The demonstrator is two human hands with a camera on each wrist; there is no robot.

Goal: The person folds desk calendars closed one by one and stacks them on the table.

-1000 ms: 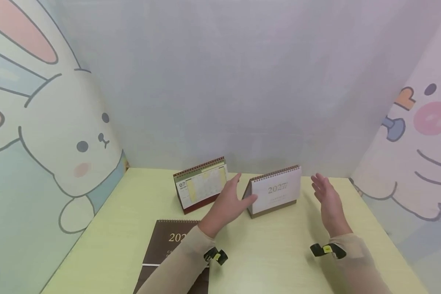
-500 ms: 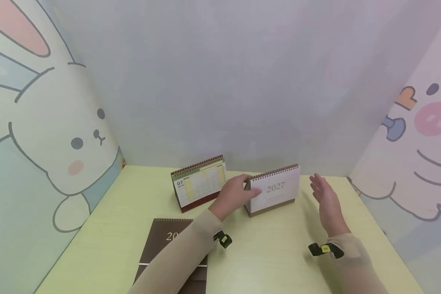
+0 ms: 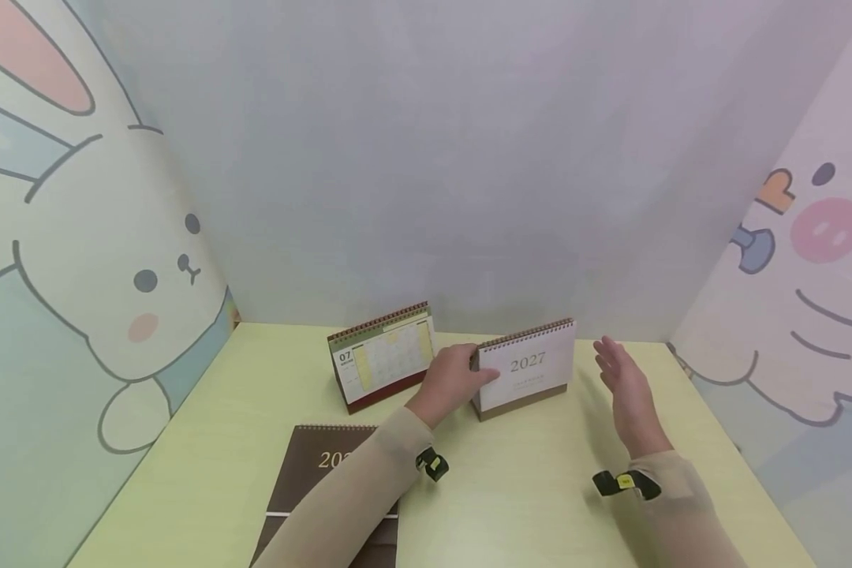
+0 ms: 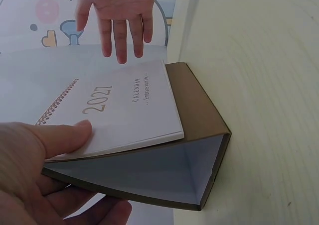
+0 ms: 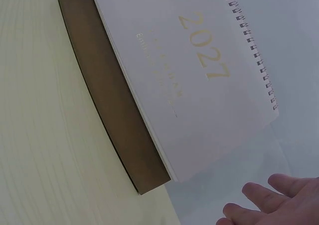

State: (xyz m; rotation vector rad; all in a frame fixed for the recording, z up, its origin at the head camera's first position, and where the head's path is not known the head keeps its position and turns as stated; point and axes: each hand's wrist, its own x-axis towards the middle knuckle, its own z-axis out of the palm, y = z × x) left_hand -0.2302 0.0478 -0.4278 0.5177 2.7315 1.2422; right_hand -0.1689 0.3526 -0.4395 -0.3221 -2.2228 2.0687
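Note:
A white desk calendar (image 3: 528,371) marked 2027, with a brown base and a spiral top, stands upright on the table. My left hand (image 3: 450,384) grips its left end; in the left wrist view the thumb (image 4: 75,135) lies on the white cover and the fingers (image 4: 107,212) are behind the back panel. To the right of the calendar my right hand (image 3: 630,402) is held apart from it, fingers straight. The right wrist view shows those fingertips (image 5: 259,197) beyond the calendar's right end.
Left of the white calendar stands another desk calendar (image 3: 386,359) with a red base, showing page 07. A dark brown calendar (image 3: 305,465) lies at the front left, partly under my left sleeve. A grey backdrop (image 3: 426,173) rises behind the table (image 3: 511,489).
My left hand has moved right, from beside the white calendar's left end to gripping it. The right hand stays in about the same place.

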